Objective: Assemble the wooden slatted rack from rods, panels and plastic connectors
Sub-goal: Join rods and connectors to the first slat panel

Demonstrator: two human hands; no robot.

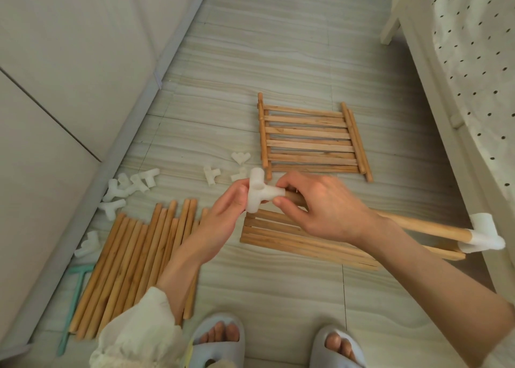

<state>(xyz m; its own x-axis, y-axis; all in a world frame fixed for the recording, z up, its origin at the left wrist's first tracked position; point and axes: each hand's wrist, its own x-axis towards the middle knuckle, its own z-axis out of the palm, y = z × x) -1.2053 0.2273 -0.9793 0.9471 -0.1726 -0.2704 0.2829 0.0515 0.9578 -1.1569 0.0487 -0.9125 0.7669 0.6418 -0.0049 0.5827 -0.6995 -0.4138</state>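
Slippered feet [276, 342] at bottom edge, person crouched over tiled floor [278, 61]

Left hand [220, 223] grips a white T-shaped connector [260, 193], fingers curled behind it. Right hand [320, 206] pinches the held rod [418, 225] right at the joint, thumb and fingertips wrapped where wood enters the socket. Rod's far end already carries a second connector [485, 232], near the bed frame [446, 145]

Loose parts: bundle of rods [133, 256] on floor at left, spare connectors [125, 189] scattered beyond it near the cupboard base, more [223, 170] just past the hands. One slatted panel [309, 139] lies flat further out; another panel [292, 239] lies under the hands. Teal plastic tool [76, 287] beside the bundle

Handling judgement: rod looks light and stiff, smooth finish, likely to slip if twisted with a loose hold. Connector looks like semi-rigid plastic, fit probably a snug push. Best hold close to the socket on the rod, as now, so force runs straight along the axis; brace the connector across its crossbar, not by an open socket mouth. Panels' thin slats look the most fragile; lift by the end rails
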